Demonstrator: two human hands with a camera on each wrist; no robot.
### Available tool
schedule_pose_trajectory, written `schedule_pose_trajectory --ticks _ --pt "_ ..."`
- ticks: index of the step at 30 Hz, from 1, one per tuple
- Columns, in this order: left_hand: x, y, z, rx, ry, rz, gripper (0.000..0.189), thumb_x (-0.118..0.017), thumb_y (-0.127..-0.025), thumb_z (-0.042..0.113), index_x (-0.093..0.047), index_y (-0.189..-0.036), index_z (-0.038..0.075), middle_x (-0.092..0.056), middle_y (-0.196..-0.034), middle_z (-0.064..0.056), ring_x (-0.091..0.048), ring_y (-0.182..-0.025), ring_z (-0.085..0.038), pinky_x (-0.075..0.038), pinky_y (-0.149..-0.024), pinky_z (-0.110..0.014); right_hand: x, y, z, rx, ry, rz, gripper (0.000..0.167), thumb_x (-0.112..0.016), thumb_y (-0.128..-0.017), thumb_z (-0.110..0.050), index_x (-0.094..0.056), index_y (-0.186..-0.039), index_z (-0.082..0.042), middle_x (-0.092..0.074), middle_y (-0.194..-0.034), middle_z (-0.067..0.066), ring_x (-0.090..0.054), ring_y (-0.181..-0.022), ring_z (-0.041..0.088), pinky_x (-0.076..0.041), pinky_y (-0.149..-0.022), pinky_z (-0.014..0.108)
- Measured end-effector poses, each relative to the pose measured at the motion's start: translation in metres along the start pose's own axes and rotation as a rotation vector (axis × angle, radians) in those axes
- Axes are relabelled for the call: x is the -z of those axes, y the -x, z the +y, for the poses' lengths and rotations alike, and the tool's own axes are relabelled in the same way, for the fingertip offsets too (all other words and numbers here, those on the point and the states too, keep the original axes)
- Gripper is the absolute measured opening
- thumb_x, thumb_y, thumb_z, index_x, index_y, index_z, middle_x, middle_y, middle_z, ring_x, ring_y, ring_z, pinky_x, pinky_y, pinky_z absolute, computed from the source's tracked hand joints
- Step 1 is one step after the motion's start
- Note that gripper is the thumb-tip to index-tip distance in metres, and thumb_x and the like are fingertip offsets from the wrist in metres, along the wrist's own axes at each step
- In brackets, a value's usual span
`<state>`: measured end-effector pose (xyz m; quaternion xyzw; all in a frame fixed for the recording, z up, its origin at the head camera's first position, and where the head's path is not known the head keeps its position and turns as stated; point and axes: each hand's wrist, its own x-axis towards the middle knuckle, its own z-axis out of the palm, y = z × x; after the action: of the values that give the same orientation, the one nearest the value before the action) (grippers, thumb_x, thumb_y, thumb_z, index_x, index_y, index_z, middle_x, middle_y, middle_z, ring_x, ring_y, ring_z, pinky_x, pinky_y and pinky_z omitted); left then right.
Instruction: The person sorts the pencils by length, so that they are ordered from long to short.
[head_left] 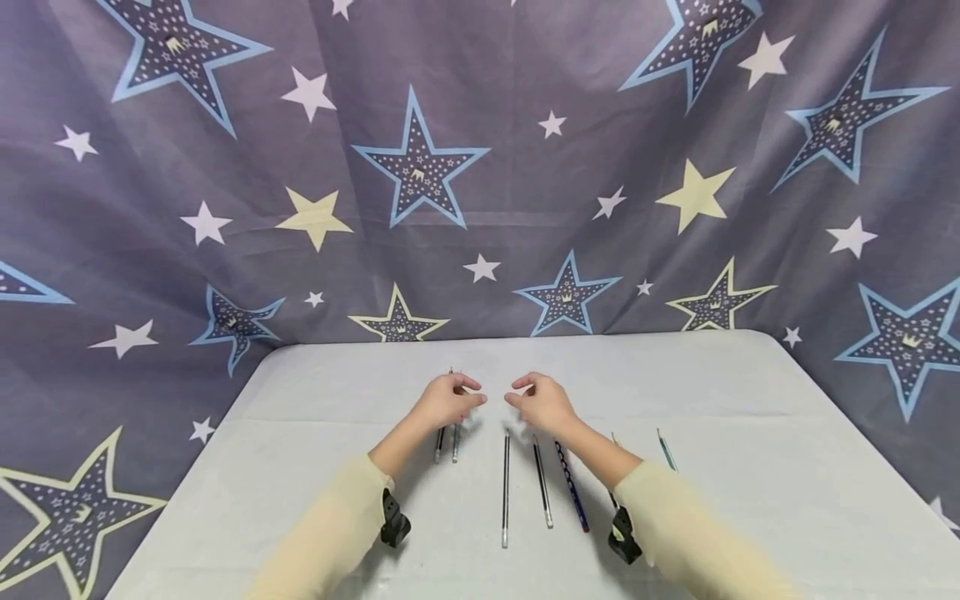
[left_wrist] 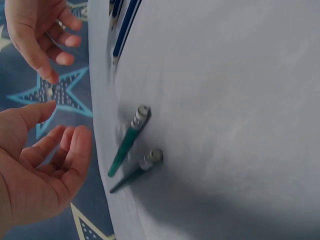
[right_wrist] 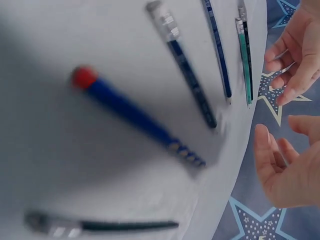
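Note:
Both hands hover over the table in the head view, thumbs and fingers loosely bent toward each other with a gap between them. My left hand holds nothing; below its wrist lie two pencils, a dark one and a greenish one. Nothing is held by my right hand either. Nearest to it are a dark pencil with a pale eraser and a blue patterned pencil with a red end. Between the arms lies another dark pencil.
A green pencil lies to the right of the right forearm. Another pencil is partly hidden under that arm. The white-covered table ends at a grey star-patterned cloth. Black bands sit on both sleeves.

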<state>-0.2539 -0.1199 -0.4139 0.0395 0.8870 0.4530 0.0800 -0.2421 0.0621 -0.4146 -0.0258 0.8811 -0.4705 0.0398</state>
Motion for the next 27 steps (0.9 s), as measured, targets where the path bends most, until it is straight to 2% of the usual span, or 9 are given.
schedule_pose_trajectory --ticks 4,11,18,27 --pt "-0.007 0.007 0.003 -0.017 -0.013 -0.032 0.032 -0.067 -0.086 0.021 -0.063 -0.11 0.002 -0.064 -0.082 -0.007 -0.059 -0.06 -0.017 -0.057 -0.057 -0.032 0.01 0.008 0.006 -0.014 0.004 -0.028 0.031 -0.066 -0.086 -0.022 -0.061 -0.111 -0.003 -0.059 -0.082 0.008 -0.055 -0.052 0.014 -0.052 -0.047 0.026" --pt "-0.022 0.02 0.004 -0.048 -0.02 -0.095 0.034 -0.068 -0.085 0.023 -0.062 -0.11 0.001 -0.064 -0.08 -0.006 -0.063 -0.064 -0.026 -0.059 -0.057 -0.035 0.021 0.022 0.023 -0.01 0.055 -0.068 0.028 -0.066 -0.086 -0.019 -0.061 -0.108 -0.003 -0.056 -0.072 0.004 -0.05 -0.048 0.013 -0.046 -0.042 0.023" --pt "-0.035 0.032 0.006 -0.037 0.043 -0.167 0.032 -0.068 -0.084 0.019 -0.061 -0.108 -0.001 -0.058 -0.074 -0.003 -0.058 -0.056 -0.017 -0.059 -0.055 -0.032 0.031 0.035 0.037 -0.011 0.086 -0.082 0.024 -0.066 -0.085 -0.017 -0.062 -0.104 -0.002 -0.056 -0.073 0.006 -0.05 -0.05 0.013 -0.046 -0.044 0.023" --pt "-0.045 0.042 0.002 -0.058 -0.032 -0.18 0.029 -0.07 -0.083 0.021 -0.062 -0.103 0.002 -0.057 -0.07 0.0 -0.056 -0.051 -0.014 -0.053 -0.048 -0.026 0.034 0.05 0.047 -0.017 0.114 -0.096 0.023 -0.066 -0.085 -0.014 -0.061 -0.104 -0.002 -0.054 -0.073 0.004 -0.053 -0.051 0.015 -0.043 -0.042 0.023"
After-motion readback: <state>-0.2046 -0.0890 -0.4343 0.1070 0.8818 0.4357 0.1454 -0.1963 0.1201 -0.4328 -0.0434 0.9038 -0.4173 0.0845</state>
